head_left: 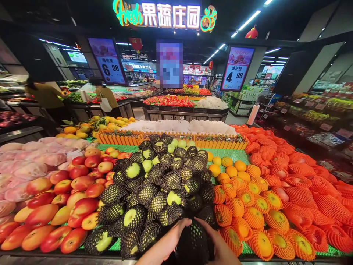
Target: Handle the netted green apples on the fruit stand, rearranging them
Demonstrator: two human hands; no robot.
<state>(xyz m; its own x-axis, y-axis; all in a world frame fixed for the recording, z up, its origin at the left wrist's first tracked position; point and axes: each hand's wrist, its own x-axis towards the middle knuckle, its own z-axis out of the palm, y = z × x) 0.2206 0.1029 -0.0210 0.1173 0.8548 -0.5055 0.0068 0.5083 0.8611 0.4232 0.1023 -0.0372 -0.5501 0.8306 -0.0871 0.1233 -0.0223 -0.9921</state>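
A netted fruit [193, 239], green under black foam mesh, sits low at the front of the display, just before the heap of netted fruit [162, 184]. It lies between my hands. My left hand [168, 241] curls its fingers onto the fruit's left side, and my right hand [219, 247] cups its right side with the fingers together.

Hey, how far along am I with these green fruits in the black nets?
Done: most of the green pile sits stacked in black nets. In hand: your left hand and right hand clasp one netted fruit at the front edge. Left: a few bare green fruits at the back wear no net.
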